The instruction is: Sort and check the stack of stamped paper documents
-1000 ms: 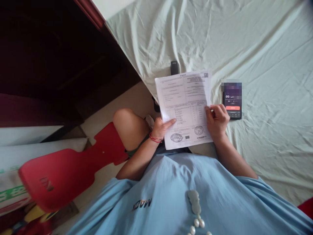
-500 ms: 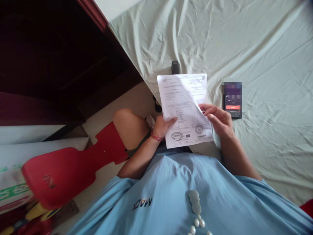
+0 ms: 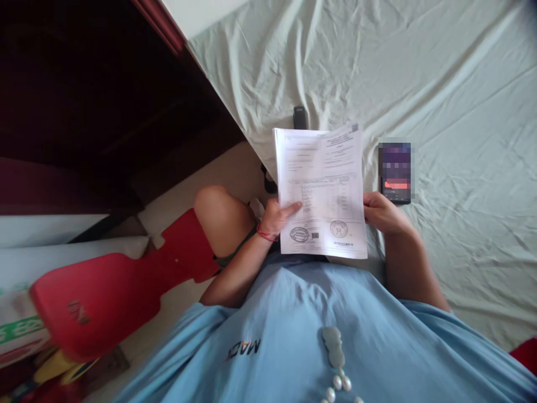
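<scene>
Head view: at frame centre, the left hand point(image 3: 277, 217) and right hand point(image 3: 382, 212) are each gripping an edge of the printed sheets point(image 3: 321, 193), apparently reading; turning pages next needs a thumb separating the edge. A phone point(image 3: 395, 172) is lying on the bed point(image 3: 440, 84) just right.

Upside-down "MAC" on the blue shirt point(image 3: 268, 336); printed sheet point(image 3: 321, 193) text unreadable.

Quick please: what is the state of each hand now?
Left hand: closed on the printed sheet, left edge.
Right hand: grip on the sheet's right edge.
</scene>
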`<state>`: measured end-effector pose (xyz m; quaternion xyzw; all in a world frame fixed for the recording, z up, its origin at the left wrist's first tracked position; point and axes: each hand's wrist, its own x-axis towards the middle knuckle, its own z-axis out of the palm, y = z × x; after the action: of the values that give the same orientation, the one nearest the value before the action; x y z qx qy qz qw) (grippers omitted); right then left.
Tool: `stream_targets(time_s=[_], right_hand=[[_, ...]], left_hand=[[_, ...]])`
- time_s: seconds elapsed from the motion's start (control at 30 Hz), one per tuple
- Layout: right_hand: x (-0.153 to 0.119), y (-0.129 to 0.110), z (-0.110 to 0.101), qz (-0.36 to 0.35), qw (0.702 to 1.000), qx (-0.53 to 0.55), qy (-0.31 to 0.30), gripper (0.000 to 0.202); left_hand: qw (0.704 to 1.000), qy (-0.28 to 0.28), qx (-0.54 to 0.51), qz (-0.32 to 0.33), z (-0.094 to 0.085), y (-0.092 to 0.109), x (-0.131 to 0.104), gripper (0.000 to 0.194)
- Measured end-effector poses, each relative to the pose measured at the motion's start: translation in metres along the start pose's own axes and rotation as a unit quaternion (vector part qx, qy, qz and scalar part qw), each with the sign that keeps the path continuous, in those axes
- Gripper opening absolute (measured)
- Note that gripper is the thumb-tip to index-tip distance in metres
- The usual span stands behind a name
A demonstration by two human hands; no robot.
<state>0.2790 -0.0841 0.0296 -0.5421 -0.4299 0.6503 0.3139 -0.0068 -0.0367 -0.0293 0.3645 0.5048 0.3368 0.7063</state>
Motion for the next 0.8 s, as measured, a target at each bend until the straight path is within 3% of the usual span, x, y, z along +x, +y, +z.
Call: stream_targets(time_s=[0.13, 0.27, 0.37, 0.43, 0.5, 0.67, 0.8], right_hand=[[0.001, 0.002, 0.001, -0.069, 0.997, -0.018, 0.009, 0.03], [0.002, 0.005, 0.004, -0.046, 0.999, 0.004, 0.029, 0.039], [0.006, 0.006, 0.008, -0.032, 0.988, 0.064, 0.134, 0.043], [0.009, 0.007, 0.01, -0.053, 0.97, 0.097, 0.219, 0.057], [0.011, 0.008, 0.01, -0.08, 0.956, 0.1, 0.264, 0.068], [0.005, 0.005, 0.007, -0.071, 0.96, -0.079, 0.259, 0.044], [0.0, 0.002, 0.003, -0.079, 0.925, -0.22, 0.3, 0.028]], left_hand=[[1.0, 0.005, 0.002, 0.026, 0.001, 0.002, -0.001, 0.066], [0.999, 0.002, 0.006, 0.031, 0.0, 0.0, 0.0, 0.073], [0.999, -0.002, 0.041, 0.03, -0.003, -0.002, 0.001, 0.072], [0.998, -0.004, 0.048, 0.031, -0.004, -0.002, 0.0, 0.069], [0.999, -0.009, 0.031, 0.031, -0.003, -0.001, -0.001, 0.065], [0.999, -0.005, -0.019, 0.029, 0.0, -0.001, -0.004, 0.063], [0.997, 0.057, -0.036, 0.044, -0.004, 0.003, -0.007, 0.068]])
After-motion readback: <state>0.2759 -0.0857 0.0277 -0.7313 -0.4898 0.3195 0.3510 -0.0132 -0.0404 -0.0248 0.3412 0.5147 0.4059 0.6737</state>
